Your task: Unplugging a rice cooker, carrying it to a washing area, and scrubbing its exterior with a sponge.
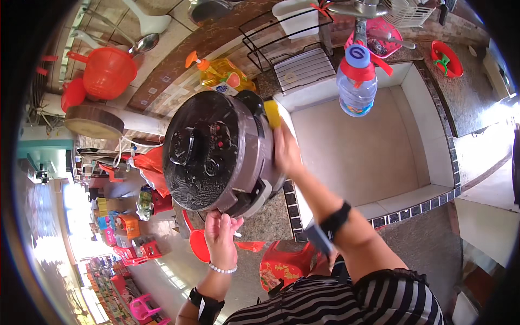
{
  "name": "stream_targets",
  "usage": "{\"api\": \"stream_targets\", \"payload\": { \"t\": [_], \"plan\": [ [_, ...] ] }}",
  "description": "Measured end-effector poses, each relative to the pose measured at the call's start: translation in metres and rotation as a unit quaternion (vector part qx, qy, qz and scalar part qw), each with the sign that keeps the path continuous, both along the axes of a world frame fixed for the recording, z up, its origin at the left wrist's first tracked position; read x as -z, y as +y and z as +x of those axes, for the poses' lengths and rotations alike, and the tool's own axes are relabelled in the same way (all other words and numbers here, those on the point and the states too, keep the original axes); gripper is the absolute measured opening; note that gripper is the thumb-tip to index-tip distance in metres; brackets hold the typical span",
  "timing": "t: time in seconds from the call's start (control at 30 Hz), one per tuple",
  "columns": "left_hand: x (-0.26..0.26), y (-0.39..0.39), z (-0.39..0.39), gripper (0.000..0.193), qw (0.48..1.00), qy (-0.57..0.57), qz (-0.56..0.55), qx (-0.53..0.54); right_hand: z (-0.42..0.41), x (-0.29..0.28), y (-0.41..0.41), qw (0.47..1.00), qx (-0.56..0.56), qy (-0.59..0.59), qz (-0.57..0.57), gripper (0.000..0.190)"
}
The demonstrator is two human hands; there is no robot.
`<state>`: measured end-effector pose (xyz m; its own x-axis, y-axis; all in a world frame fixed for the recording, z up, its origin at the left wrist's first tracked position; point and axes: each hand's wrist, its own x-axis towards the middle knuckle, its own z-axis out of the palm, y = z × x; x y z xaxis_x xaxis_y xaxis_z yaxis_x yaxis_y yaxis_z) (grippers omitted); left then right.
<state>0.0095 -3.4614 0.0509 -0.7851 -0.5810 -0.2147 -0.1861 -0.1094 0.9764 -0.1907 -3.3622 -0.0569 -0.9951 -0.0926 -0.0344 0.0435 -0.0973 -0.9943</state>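
An electric pressure cooker point(256, 154) with a dark lid point(199, 150) stands on the counter left of the sink; suds and wet streaks cover the lid. My right hand point(287, 150) presses a yellow sponge point(272, 114) against the cooker's side, near the sink edge. At the lid's near rim is my left hand point(221, 235), its fingertips on the edge and partly hidden by it. A white bead bracelet point(223, 269) circles that wrist.
The tiled sink point(361, 150) lies to the right, with a plastic bottle point(357, 89) hanging from the faucet point(359, 12) above it. Behind the cooker are a dish soap bottle point(223, 75) and a wire rack point(304, 69). A red stool point(284, 264) stands below the counter.
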Motion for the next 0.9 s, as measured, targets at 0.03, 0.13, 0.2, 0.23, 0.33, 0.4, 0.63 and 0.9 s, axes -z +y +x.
{"api": "stream_targets", "payload": {
  "t": [0.03,0.13,0.2,0.23,0.33,0.4,0.63,0.9],
  "plan": [
    [0.003,0.01,-0.007,0.013,1.0,0.0,0.002,0.013,-0.035,0.044,0.006,0.999,-0.023,-0.024,-0.001,0.043],
    [0.003,-0.003,-0.004,0.014,1.0,-0.002,0.003,-0.024,-0.007,0.052,-0.012,1.0,-0.015,-0.018,-0.02,0.042],
    [-0.004,-0.002,0.002,0.014,0.999,-0.002,-0.003,-0.034,0.049,0.003,-0.009,0.996,0.031,0.08,0.001,0.04],
    [-0.006,0.0,0.002,0.014,0.999,-0.002,-0.004,-0.039,0.063,-0.012,-0.006,0.988,0.045,0.151,0.002,0.04],
    [-0.008,0.001,0.001,0.015,1.0,-0.022,0.011,-0.016,0.034,-0.023,-0.001,0.995,0.015,0.101,0.005,0.041],
    [-0.007,0.006,-0.005,0.015,0.999,-0.026,0.021,-0.005,-0.019,-0.001,0.001,0.997,-0.02,-0.062,0.028,0.041],
    [-0.017,-0.013,0.004,0.02,0.993,-0.113,-0.036,0.023,0.057,0.023,-0.005,0.997,-0.017,-0.042,-0.064,0.046],
    [0.02,0.019,0.018,0.02,0.997,-0.069,-0.023,-0.014,0.042,0.025,-0.014,0.988,0.006,-0.085,-0.128,0.047]
  ]
}}
